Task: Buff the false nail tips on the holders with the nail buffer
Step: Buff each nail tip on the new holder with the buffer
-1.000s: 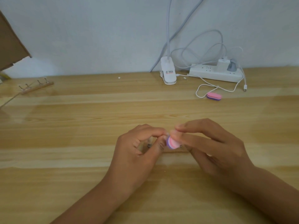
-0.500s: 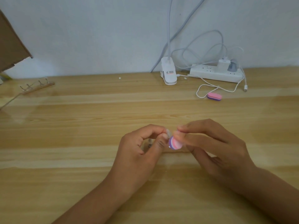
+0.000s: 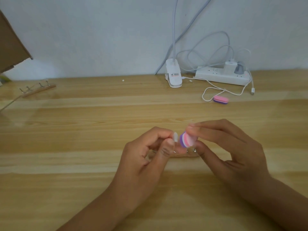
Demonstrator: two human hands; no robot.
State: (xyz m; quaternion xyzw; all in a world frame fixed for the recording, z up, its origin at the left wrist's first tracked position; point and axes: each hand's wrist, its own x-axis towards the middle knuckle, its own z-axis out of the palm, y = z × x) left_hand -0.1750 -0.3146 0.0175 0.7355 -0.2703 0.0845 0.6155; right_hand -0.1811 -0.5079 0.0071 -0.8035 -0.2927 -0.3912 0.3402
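Note:
At the middle of the wooden table, my left hand pinches a clear false nail tip between thumb and forefinger. My right hand grips a small pink, white and purple nail buffer by its sides, its end just right of the tip, a narrow gap between them. Beneath my fingers lies a wooden holder with metal clips, mostly hidden by both hands.
A second wooden holder with several clips lies at the far left. Another pink and purple buffer sits at the back right by a white cable. A white lamp clamp and power strip stand against the wall.
The buffer has drawn slightly right, off the nail tip, so the clear tip now shows in my left fingers. Both hands stay in the same spot.

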